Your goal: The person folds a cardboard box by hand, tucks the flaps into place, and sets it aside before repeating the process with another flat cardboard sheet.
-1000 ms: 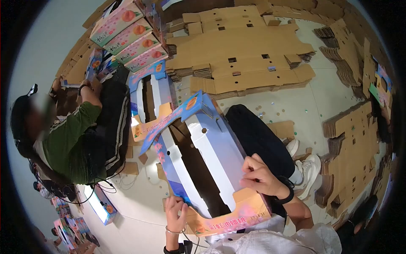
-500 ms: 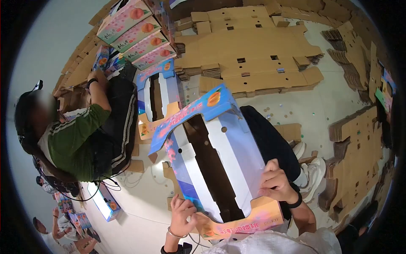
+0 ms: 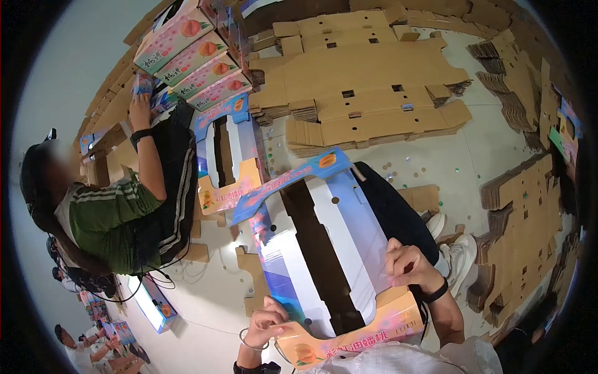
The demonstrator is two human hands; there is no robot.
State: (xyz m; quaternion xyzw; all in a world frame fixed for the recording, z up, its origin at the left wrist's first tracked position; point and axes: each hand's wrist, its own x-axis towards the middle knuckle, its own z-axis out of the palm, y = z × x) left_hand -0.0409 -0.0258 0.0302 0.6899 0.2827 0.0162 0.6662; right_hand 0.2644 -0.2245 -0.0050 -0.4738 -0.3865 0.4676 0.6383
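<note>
A printed cardboard fruit box (image 3: 366,240), blue with white inner flaps and a long open slot on top, stands tilted in front of me. Its orange end panel (image 3: 398,316) faces my body, and a blue end panel (image 3: 293,185) with a peach picture rises at the far end. My left hand (image 3: 266,322) is closed on the near left corner, thumb and fingers pinching the cardboard. At the near right corner, my right hand (image 3: 411,267) has its fingers curled against the side and edge. Some fingertips are hidden.
A similar box (image 3: 229,153) stands beyond mine, below stacked pink boxes (image 3: 205,59). Flat brown cardboard (image 3: 355,68) is piled ahead, with more stacks (image 3: 520,230) at right. A co-worker in a green top (image 3: 112,212) sits at left. Small round scraps dot the floor.
The box has shifted slightly toward me and right, and its orange end panel shows more fully. Both hands stay at its near corners. The co-worker's arm has reached farther up.
</note>
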